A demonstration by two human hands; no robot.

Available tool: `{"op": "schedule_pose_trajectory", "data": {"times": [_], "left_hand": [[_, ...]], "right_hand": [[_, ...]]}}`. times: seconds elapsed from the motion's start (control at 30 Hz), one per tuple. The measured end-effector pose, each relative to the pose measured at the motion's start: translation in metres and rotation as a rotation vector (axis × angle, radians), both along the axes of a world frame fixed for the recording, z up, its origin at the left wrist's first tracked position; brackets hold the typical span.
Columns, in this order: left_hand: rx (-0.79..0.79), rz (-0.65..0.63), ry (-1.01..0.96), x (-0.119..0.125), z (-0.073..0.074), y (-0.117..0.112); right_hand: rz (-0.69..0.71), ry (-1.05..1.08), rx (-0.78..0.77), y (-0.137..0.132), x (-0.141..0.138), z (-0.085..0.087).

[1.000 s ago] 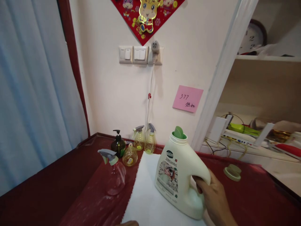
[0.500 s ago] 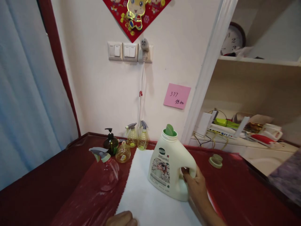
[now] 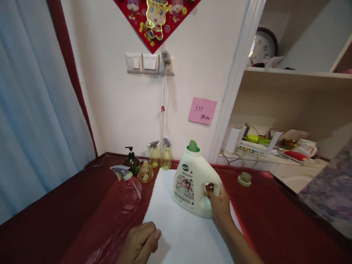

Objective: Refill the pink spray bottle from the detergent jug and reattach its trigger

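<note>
My right hand (image 3: 220, 206) is wrapped round the handle of a pale green laundry detergent bottle (image 3: 202, 189). The bottle stands upright on a white sheet (image 3: 178, 234), its cap off and a green spout showing in the neck. Its round green cap (image 3: 244, 179) lies on the red table to the right. Nearer me, my left hand (image 3: 141, 240) is curled into a loose fist over the sheet's left edge, apart from the bottle; I see nothing in it. A clear pink spray bottle (image 3: 132, 192) with a grey trigger stands beyond that hand.
At the back left are a dark pump bottle (image 3: 132, 163), a small yellowish bottle (image 3: 145, 173) and two yellowish spray bottles (image 3: 154, 157) against the wall. A cord hangs from the plug (image 3: 165, 58). On the right, shelves hold a white router (image 3: 253, 147) and a clock (image 3: 262, 46).
My left hand has come further into view, moving forward over the sheet. My right hand keeps its hold on the detergent bottle. The whole view has shifted slightly.
</note>
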State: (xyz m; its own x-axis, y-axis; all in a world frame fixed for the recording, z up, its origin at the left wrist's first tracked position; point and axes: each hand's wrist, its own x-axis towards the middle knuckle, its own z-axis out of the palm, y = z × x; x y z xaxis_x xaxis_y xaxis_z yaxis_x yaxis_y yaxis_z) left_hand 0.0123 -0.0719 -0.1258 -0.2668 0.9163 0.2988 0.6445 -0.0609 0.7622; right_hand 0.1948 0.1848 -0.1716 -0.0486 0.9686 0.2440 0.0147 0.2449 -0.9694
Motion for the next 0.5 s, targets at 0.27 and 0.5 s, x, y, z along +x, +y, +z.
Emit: {"op": "schedule_pose_trajectory", "data": {"times": [0.27, 0.5], "left_hand": [[0.011, -0.023, 0.029, -0.001, 0.007, -0.015], [0.03, 0.075, 0.042, -0.01, -0.014, -0.011]], "right_hand": [[0.086, -0.015, -0.042, -0.009, 0.005, 0.001], [0.073, 0.006, -0.06, -0.014, 0.006, 0.0]]}}
